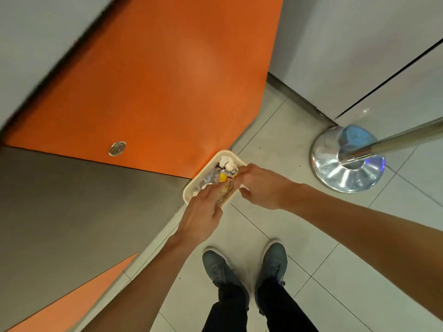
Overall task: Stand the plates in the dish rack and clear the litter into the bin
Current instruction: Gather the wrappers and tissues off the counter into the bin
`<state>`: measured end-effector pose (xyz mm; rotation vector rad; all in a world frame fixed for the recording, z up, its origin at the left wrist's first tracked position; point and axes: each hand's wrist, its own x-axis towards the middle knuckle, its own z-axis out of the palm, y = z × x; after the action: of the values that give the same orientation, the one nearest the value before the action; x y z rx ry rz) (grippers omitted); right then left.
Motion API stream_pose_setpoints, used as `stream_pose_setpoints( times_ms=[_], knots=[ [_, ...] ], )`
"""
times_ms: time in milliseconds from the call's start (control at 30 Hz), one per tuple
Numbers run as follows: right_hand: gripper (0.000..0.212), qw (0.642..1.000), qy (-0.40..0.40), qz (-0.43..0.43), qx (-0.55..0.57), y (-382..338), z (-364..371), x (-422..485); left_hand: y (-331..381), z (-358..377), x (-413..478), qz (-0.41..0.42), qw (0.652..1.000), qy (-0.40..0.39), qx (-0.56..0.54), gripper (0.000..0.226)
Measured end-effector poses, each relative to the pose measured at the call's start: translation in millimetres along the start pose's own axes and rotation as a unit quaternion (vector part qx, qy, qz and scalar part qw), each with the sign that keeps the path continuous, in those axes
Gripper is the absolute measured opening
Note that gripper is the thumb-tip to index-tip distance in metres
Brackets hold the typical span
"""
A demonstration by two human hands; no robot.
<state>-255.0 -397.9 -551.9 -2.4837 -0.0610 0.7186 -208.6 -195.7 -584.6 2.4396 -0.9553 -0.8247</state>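
Two hands (203, 209) (262, 185), one tray (188, 191), two shoes (215, 264) (275, 257)

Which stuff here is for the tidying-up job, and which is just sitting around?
For the job: cream tray, wrappers, crumpled tissue, left hand, right hand.
Just there: orange panel, chrome post base, grey shoes. No bin or dish rack shows.

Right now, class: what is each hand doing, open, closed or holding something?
Left hand: fingers in the litter; grip cannot be told.
Right hand: grips the tray by its rim.
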Motion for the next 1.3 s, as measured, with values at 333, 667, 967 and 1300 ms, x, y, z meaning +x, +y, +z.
stream_pose_setpoints(
  times_ms=[333, 667, 967, 1300],
  knots=[
    [0.019, 0.997, 0.074, -0.007, 0.026, -80.5, -143.9, -127.4, 137.5, -141.7, -76.5, 0.024, 0.998, 0.054, -0.022, 0.049],
    [0.014, 0.982, 0.166, -0.083, 0.044, -179.0, -230.0, -214.2, 228.9, -253.0, -196.2, -0.065, 0.964, 0.220, -0.132, 0.037],
    [0.016, 0.965, 0.143, -0.219, 0.016, -288.9, -246.0, -188.7, 208.6, -307.8, -276.1, -0.124, 0.918, 0.353, -0.130, 0.038],
    [0.015, 0.952, 0.078, -0.296, 0.013, -419.5, -241.9, -108.3, 111.8, -364.7, -365.6, -0.201, 0.844, 0.458, -0.194, 0.037]
  ],
)
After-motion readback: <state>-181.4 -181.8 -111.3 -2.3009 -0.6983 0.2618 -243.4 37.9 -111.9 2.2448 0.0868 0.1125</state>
